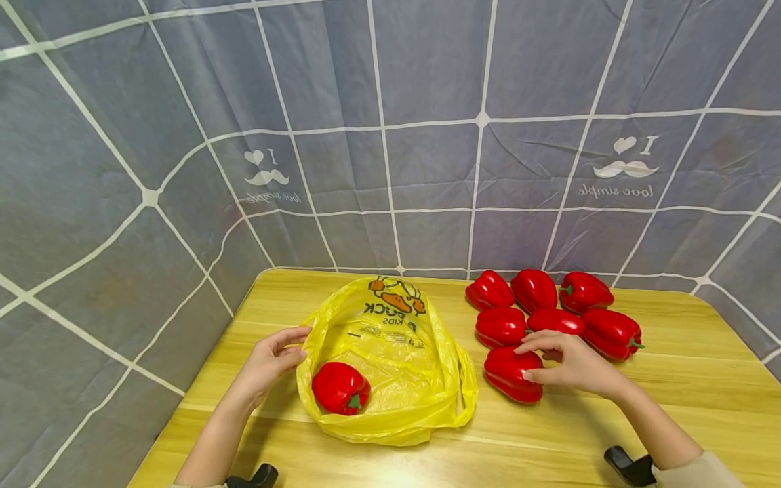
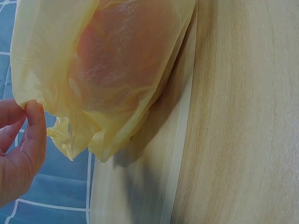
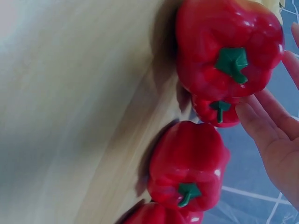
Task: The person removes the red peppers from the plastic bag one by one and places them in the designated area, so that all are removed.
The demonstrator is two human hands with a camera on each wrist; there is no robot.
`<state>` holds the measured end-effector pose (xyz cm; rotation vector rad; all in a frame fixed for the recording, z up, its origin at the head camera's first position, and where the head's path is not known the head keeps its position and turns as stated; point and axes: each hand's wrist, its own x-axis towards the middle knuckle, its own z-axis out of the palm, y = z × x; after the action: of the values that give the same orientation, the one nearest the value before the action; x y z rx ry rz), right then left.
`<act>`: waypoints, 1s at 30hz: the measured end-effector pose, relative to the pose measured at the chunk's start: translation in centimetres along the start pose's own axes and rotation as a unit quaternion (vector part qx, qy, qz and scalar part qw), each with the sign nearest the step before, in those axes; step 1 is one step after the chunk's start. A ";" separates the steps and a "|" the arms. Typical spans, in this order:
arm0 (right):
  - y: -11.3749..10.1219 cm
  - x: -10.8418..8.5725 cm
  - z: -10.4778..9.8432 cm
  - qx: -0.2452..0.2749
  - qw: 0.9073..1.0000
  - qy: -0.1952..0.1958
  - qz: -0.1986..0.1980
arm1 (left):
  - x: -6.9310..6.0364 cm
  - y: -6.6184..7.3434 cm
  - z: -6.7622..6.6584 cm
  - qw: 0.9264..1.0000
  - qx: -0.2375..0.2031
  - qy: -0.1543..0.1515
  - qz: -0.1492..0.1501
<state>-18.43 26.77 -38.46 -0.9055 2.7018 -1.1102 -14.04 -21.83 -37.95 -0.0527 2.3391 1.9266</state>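
A yellow plastic bag (image 1: pixel 390 428) with a duck print lies with its mouth wide on the table, a red bell pepper (image 1: pixel 339 385) inside it. My left hand (image 1: pixel 272 361) pinches the bag's left rim between thumb and fingers; the left wrist view shows this grip on the thin film (image 2: pixel 44 60). To the right of the bag, my right hand (image 1: pixel 573 366) grips the nearest bell pepper (image 1: pixel 509 373), thumb on its near side and fingers over the top. Its green stem end (image 3: pixel 229 63) faces the right wrist camera.
Several more red bell peppers (image 1: pixel 533 290) sit in a close group behind and beside the right hand. They stand on the wood-grain table (image 1: pixel 689 400). A grey cloth (image 1: pixel 427 169) with white lines hangs along the table's back and sides.
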 end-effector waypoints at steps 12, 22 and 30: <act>-1.2 1.3 -0.8 0.063 0.998 -0.008 -0.010 | 0.0 0.0 0.0 1.000 0.000 -0.001 0.001; -2.1 2.9 -0.8 0.064 0.997 -0.024 0.021 | 0.0 0.0 -0.1 1.000 0.006 0.002 0.000; -3.5 4.7 -0.7 0.077 0.996 -0.044 0.009 | 0.0 -0.1 0.0 1.000 0.004 0.000 -0.002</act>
<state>-20.72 22.63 -34.94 -0.8824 2.5083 -1.2249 -14.01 -21.88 -38.08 -0.0576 2.3443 1.9155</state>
